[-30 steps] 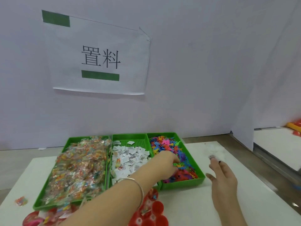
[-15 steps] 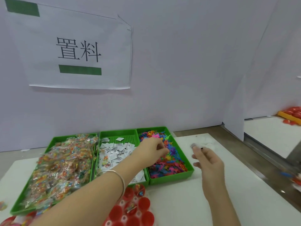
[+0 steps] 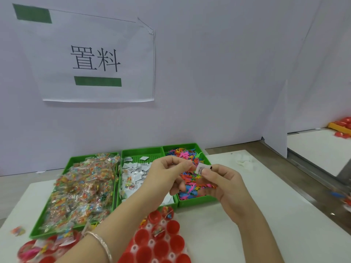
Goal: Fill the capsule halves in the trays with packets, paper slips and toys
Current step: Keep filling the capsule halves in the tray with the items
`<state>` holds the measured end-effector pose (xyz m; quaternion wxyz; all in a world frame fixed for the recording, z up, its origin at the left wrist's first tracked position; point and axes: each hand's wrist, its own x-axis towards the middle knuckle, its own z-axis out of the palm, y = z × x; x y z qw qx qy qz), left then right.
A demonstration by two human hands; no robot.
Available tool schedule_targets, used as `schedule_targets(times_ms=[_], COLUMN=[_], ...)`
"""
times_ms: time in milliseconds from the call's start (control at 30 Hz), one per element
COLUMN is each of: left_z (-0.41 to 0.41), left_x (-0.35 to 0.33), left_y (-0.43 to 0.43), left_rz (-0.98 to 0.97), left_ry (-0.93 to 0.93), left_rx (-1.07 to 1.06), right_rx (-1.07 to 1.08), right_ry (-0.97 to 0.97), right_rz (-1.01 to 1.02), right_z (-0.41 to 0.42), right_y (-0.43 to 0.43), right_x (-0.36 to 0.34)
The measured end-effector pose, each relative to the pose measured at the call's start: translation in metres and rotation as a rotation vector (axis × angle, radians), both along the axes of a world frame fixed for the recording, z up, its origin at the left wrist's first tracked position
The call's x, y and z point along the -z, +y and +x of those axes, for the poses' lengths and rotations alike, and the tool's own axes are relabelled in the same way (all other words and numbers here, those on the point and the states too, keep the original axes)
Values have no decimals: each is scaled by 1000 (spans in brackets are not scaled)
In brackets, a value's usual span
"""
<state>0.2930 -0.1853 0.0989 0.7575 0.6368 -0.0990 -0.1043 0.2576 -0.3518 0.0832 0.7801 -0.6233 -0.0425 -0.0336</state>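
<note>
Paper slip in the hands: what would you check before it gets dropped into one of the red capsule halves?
1. Grip: the right hand pinches the paper slip: ok.
2. Toy in the left hand: cannot tell; its curled fingers hide whatever they hold.
3. One slip only, not two stuck together: cannot tell.
4. Empty red capsule halves near the hands, open side up: ok.
5. Supply in the green toy tray: ok, plenty there.

Glossy red plastic capsule halves (image 3: 161, 245), shiny clear-film packets (image 3: 81, 190), perforated green plastic tray (image 3: 150, 158), matt white table (image 3: 266, 215).
</note>
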Motion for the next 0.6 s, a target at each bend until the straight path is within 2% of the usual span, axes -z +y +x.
schedule_targets(times_ms=[167, 267, 400, 600], left_z=[-8, -12, -16, -23], left_x=[-6, -7, -14, -19], left_y=[14, 18, 25, 26], left_rz=[80, 224, 321, 508], left_ry=[-43, -136, -269, -432], left_rx=[-24, -27, -22, 31], right_rx=[-82, -85, -30, -25], right_ry=[-53, -44, 8, 28], right_rz=[-129, -91, -34, -84], right_z=[-8, -9, -7, -7], right_y=[4, 10, 12, 15], right_x=[-11, -12, -13, -12])
